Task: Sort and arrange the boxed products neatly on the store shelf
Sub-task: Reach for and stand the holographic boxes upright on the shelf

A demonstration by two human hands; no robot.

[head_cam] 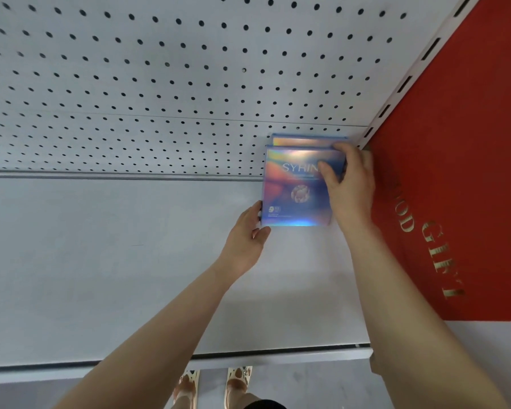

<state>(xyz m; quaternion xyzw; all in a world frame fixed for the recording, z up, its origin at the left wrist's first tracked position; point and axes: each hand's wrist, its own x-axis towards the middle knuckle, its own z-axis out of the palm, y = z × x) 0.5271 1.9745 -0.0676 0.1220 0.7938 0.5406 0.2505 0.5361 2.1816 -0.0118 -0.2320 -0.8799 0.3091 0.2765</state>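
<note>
A flat holographic blue-pink box [295, 196] marked "SYHIN" stands upright at the back right of the white shelf [115, 261]. A second matching box [307, 140] stands right behind it against the pegboard, only its top edge showing. My right hand [348, 184] grips the front box at its upper right corner, thumb across the face. My left hand [245, 234] holds its lower left edge and corner, fingers curled at the side.
A perforated white pegboard [160, 84] forms the back wall. A large red gift box with gold lettering [455, 172] stands immediately right of the boxes, beside a slotted upright [396, 95]. The shelf's front lip [248, 357] runs below; feet in sandals [213, 385] show under it.
</note>
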